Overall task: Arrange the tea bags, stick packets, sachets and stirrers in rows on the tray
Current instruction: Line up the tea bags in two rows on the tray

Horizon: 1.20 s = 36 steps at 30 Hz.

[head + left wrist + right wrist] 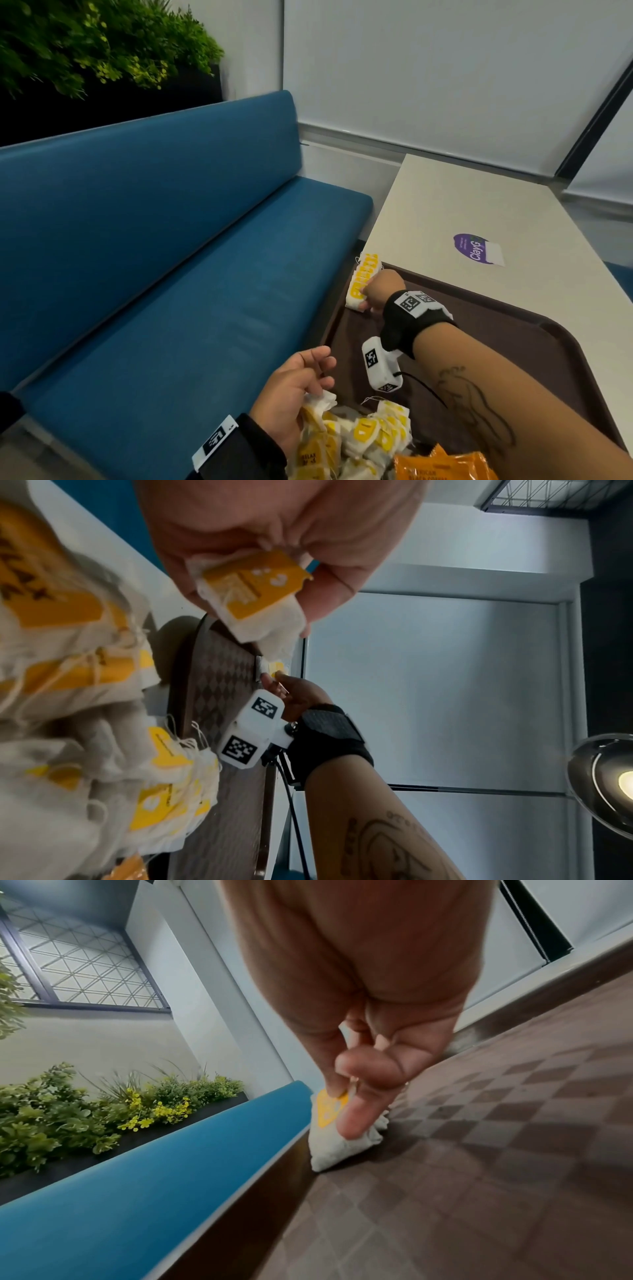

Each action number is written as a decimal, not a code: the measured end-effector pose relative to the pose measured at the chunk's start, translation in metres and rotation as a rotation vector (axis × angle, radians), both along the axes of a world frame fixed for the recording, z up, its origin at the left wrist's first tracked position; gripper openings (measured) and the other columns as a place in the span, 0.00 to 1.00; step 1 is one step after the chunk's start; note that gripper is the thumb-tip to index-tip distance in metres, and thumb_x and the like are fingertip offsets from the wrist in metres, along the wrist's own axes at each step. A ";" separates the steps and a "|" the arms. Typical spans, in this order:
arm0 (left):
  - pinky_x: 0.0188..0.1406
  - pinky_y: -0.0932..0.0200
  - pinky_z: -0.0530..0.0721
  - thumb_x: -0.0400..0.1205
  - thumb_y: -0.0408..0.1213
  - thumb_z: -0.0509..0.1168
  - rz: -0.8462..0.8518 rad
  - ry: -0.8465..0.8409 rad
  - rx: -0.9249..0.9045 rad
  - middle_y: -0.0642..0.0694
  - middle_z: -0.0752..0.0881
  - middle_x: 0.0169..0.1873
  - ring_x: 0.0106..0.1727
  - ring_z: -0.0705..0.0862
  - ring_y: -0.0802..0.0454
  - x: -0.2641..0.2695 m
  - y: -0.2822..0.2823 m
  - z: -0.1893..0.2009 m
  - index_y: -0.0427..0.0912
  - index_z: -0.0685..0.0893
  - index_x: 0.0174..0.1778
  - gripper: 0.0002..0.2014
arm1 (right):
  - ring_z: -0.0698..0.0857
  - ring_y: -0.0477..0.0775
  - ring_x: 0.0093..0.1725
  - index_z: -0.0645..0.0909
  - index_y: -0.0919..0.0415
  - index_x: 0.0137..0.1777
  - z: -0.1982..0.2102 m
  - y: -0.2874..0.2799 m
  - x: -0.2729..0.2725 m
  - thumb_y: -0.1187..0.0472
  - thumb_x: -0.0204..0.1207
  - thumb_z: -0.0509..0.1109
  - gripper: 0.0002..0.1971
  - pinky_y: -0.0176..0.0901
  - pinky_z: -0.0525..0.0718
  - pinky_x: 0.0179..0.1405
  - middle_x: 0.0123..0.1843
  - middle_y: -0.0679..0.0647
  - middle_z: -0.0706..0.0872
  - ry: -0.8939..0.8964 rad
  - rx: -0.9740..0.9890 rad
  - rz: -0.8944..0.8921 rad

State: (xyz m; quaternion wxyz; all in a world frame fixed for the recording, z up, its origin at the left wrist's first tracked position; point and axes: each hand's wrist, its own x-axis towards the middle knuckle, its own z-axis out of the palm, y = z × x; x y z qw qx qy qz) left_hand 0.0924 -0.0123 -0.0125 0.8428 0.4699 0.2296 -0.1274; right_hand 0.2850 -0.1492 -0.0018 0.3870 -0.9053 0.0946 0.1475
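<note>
tea bag row (363, 279) at tray (513, 329) left rim | right hand (383, 289) pinches end bag | left hand (294, 383) pinches one tea bag (253, 588)

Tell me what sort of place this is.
Probably a café or office lounge: a blue padded bench, a white table carrying a brown serving tray, and a planter of greenery behind.

A row of white paper tea bags with yellow tags (363, 279) stands overlapped along the far left rim of the brown checkered plastic tray (513, 329). A loose heap of the same bags (370, 442) crowds the near corner, beside orange foil coffee sachets (442, 467).
</note>
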 end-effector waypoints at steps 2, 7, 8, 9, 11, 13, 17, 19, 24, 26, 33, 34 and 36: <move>0.33 0.60 0.75 0.72 0.10 0.46 -0.012 -0.018 0.020 0.40 0.84 0.44 0.38 0.80 0.50 -0.001 -0.001 0.001 0.35 0.83 0.50 0.26 | 0.83 0.51 0.29 0.73 0.57 0.33 0.000 -0.001 0.000 0.66 0.78 0.66 0.12 0.38 0.83 0.29 0.34 0.55 0.83 -0.019 0.033 -0.011; 0.27 0.67 0.77 0.73 0.08 0.46 -0.044 -0.071 0.028 0.42 0.83 0.45 0.40 0.80 0.52 -0.003 -0.006 0.012 0.38 0.81 0.52 0.27 | 0.81 0.54 0.31 0.72 0.57 0.36 0.021 -0.012 -0.020 0.70 0.73 0.72 0.12 0.45 0.80 0.31 0.38 0.59 0.82 -0.129 0.154 -0.039; 0.26 0.68 0.79 0.73 0.08 0.46 -0.046 -0.083 0.023 0.42 0.83 0.45 0.41 0.80 0.52 -0.004 -0.008 0.015 0.37 0.81 0.53 0.27 | 0.80 0.51 0.28 0.73 0.59 0.38 0.030 -0.015 -0.031 0.71 0.74 0.71 0.10 0.40 0.75 0.25 0.36 0.58 0.81 -0.125 0.215 -0.022; 0.26 0.68 0.80 0.73 0.07 0.46 -0.046 -0.100 0.019 0.42 0.83 0.45 0.41 0.80 0.51 -0.004 -0.009 0.018 0.37 0.80 0.53 0.27 | 0.80 0.48 0.25 0.75 0.61 0.40 0.039 -0.018 -0.045 0.70 0.75 0.71 0.08 0.36 0.69 0.22 0.34 0.57 0.80 -0.096 0.261 0.022; 0.24 0.69 0.80 0.73 0.06 0.46 -0.048 -0.138 0.009 0.41 0.83 0.46 0.42 0.80 0.51 -0.005 -0.013 0.022 0.38 0.80 0.53 0.28 | 0.81 0.45 0.24 0.78 0.61 0.43 0.055 -0.025 -0.078 0.63 0.77 0.71 0.05 0.33 0.67 0.20 0.32 0.55 0.81 -0.019 0.279 0.149; 0.25 0.68 0.81 0.72 0.05 0.47 -0.055 -0.175 0.007 0.41 0.83 0.48 0.43 0.81 0.51 -0.008 -0.018 0.026 0.39 0.79 0.55 0.29 | 0.82 0.45 0.27 0.80 0.60 0.42 0.063 -0.034 -0.109 0.56 0.77 0.72 0.08 0.32 0.69 0.20 0.33 0.53 0.83 0.051 0.248 0.249; 0.31 0.62 0.83 0.72 0.05 0.50 -0.069 -0.232 0.001 0.41 0.82 0.52 0.50 0.81 0.47 -0.015 -0.027 0.030 0.42 0.78 0.55 0.30 | 0.84 0.48 0.31 0.81 0.61 0.48 0.064 -0.048 -0.162 0.54 0.74 0.74 0.11 0.34 0.71 0.20 0.37 0.54 0.86 0.210 0.329 0.329; 0.38 0.56 0.81 0.73 0.06 0.51 -0.073 -0.228 -0.012 0.42 0.82 0.52 0.51 0.81 0.47 -0.019 -0.031 0.032 0.43 0.78 0.55 0.29 | 0.85 0.49 0.34 0.79 0.63 0.53 0.062 -0.051 -0.183 0.63 0.71 0.76 0.14 0.39 0.74 0.24 0.40 0.55 0.87 0.198 0.462 0.330; 0.41 0.54 0.80 0.74 0.07 0.52 -0.036 -0.161 -0.080 0.41 0.80 0.48 0.47 0.80 0.49 -0.024 -0.040 0.034 0.41 0.79 0.51 0.25 | 0.80 0.45 0.41 0.78 0.56 0.48 0.049 -0.054 -0.216 0.76 0.64 0.74 0.18 0.36 0.80 0.40 0.46 0.50 0.80 -0.194 0.376 0.339; 0.37 0.57 0.81 0.75 0.09 0.54 -0.016 -0.158 -0.068 0.43 0.81 0.47 0.47 0.81 0.50 -0.026 -0.043 0.037 0.42 0.79 0.50 0.23 | 0.78 0.44 0.39 0.76 0.58 0.47 0.046 -0.054 -0.226 0.71 0.64 0.80 0.18 0.35 0.79 0.38 0.44 0.50 0.80 -0.193 0.427 0.296; 0.26 0.61 0.84 0.77 0.12 0.56 0.041 -0.176 -0.111 0.42 0.80 0.49 0.48 0.82 0.51 -0.028 -0.053 0.045 0.42 0.79 0.51 0.20 | 0.82 0.44 0.34 0.78 0.63 0.44 0.037 -0.047 -0.237 0.63 0.68 0.79 0.12 0.43 0.85 0.33 0.39 0.61 0.85 -0.144 0.428 0.211; 0.23 0.62 0.83 0.78 0.12 0.56 0.039 -0.182 -0.104 0.42 0.80 0.49 0.47 0.82 0.50 -0.029 -0.054 0.044 0.42 0.79 0.51 0.19 | 0.81 0.40 0.29 0.78 0.64 0.41 0.038 -0.046 -0.236 0.66 0.71 0.77 0.08 0.36 0.80 0.25 0.35 0.59 0.83 -0.161 0.464 0.186; 0.17 0.64 0.81 0.77 0.12 0.56 0.034 -0.185 -0.097 0.42 0.80 0.49 0.41 0.81 0.49 -0.029 -0.054 0.044 0.41 0.79 0.51 0.19 | 0.78 0.39 0.22 0.78 0.64 0.40 0.041 -0.046 -0.233 0.69 0.73 0.74 0.07 0.32 0.72 0.18 0.31 0.57 0.83 -0.150 0.558 0.128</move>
